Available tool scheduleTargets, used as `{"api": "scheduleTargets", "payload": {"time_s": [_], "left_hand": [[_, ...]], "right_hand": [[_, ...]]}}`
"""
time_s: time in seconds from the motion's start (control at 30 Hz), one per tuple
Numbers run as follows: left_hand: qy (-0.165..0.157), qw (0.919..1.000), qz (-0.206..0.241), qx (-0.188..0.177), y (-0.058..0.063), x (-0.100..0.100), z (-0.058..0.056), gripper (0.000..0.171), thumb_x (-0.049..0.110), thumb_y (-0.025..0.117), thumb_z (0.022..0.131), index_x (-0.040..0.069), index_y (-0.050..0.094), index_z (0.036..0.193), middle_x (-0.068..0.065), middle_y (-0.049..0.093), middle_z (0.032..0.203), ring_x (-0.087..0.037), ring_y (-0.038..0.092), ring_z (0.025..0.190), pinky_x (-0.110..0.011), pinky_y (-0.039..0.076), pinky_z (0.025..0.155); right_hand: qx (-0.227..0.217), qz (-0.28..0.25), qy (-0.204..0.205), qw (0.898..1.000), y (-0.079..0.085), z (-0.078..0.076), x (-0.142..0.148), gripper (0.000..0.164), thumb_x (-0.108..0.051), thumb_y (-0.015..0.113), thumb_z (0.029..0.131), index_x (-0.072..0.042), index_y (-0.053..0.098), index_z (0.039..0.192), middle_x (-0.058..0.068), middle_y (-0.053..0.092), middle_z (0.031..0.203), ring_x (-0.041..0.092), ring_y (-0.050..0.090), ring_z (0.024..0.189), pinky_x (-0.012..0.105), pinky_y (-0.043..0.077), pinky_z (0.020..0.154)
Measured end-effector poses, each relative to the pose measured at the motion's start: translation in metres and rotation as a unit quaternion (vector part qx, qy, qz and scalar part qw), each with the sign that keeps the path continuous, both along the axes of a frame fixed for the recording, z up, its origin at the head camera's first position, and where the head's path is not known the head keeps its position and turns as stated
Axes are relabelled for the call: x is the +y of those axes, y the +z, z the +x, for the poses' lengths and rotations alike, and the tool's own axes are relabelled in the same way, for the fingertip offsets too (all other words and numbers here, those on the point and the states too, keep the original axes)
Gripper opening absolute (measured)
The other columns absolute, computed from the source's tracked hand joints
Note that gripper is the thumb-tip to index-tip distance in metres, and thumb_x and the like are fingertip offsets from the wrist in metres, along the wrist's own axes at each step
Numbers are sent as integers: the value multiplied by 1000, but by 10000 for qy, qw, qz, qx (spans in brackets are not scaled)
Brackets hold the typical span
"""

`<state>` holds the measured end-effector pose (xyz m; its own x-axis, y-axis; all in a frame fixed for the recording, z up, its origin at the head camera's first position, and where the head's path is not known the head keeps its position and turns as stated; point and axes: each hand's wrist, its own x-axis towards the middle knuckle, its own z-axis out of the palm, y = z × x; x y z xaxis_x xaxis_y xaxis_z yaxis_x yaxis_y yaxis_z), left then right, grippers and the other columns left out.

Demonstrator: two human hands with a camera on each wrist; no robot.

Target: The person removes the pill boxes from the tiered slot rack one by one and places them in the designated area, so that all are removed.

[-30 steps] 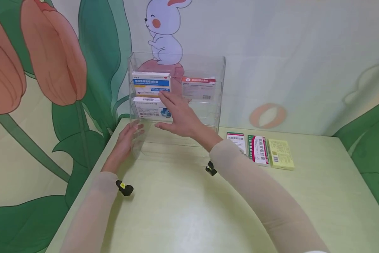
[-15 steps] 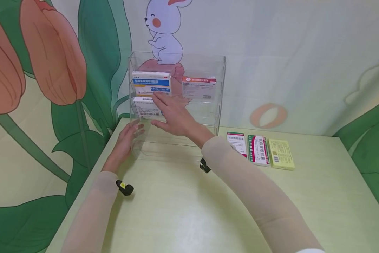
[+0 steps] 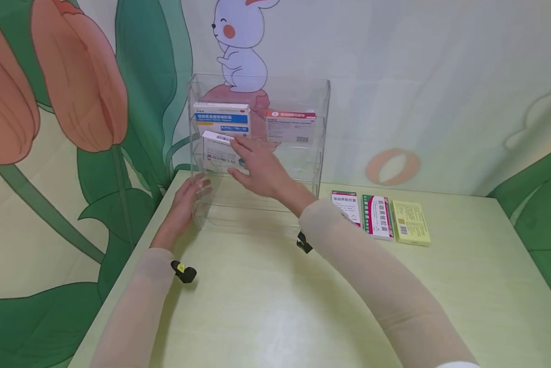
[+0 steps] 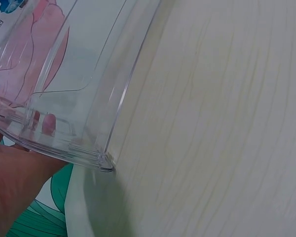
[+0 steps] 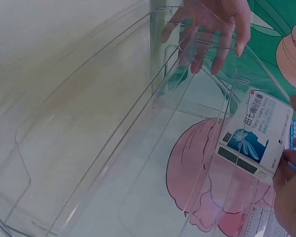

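Observation:
A clear acrylic rack (image 3: 257, 208) with tiered shelves stands against the wall. My right hand (image 3: 267, 168) pinches a white medicine box (image 3: 217, 152) with a blue picture, its thumb and fingers at the box's right end. The box sits tilted in the rack's middle tier, its left end higher in the head view. Against the rack's left side panel rests my left hand (image 3: 182, 202), fingers extended; they show through the clear plastic in the right wrist view. Above, on the top tier, stand a blue-and-white medicine box (image 3: 222, 118) and a red-topped medicine box (image 3: 291, 128).
Right of the rack, two red, green and white medicine boxes (image 3: 378, 217) and a yellow box (image 3: 410, 223) lie in a row on the pale table (image 3: 257, 306). A printed wall covering (image 3: 417, 76) with a rabbit and tulips rises behind.
My right hand first shifted slightly left to the white medicine box, then raised and tilted it, moving it a little right. The left hand has stayed at the rack's side.

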<state>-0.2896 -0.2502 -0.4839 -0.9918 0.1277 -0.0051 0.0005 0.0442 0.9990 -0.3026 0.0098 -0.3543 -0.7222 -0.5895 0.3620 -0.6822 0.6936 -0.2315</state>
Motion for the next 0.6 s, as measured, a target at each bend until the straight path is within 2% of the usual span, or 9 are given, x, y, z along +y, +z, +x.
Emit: {"api": "scheduleTargets", "payload": {"time_s": [0.13,0.27,0.37,0.5,0.6], "left_hand": [[18,10000,37,39,1,0,1,61,49,41,114,18,31,165,-15,35,169,-34,35,155,-60,25,125],[55,10000,67,43,1,2,1,62,48,41,114,15,31,166,-18,34,169,-34,36,154,-60,27,124],[88,9999,71,56,0,3,1,62,47,42,114,14,31,165,-18,36,168,-34,37,154,-58,26,125],[108,9999,84,54,1,3,1,60,47,42,114,16,33,165,-17,37,168,-33,37,154,-57,25,126],[107,9998,145,27,0,3,3,59,47,41,114,17,33,165,-18,36,168,-33,36,154,-58,25,125]], "right_hand": [[201,-537,-352,9977,1,2,3,61,-29,69,104,-5,51,157,11,51,159,29,46,145,45,35,122],[92,-874,-669,9939,2,4,7,61,-30,72,102,-6,53,155,10,54,153,26,50,136,39,44,115],[1,-1141,-887,9895,1,4,10,59,-33,75,100,-9,57,151,8,57,145,23,53,127,36,52,103],[-149,-1381,-1190,9831,4,4,13,47,-31,75,101,-11,62,142,6,58,130,21,54,117,34,54,92],[-331,-1449,-1399,9789,8,5,14,37,-27,72,103,-11,63,136,6,58,124,20,55,113,33,55,93]]}}
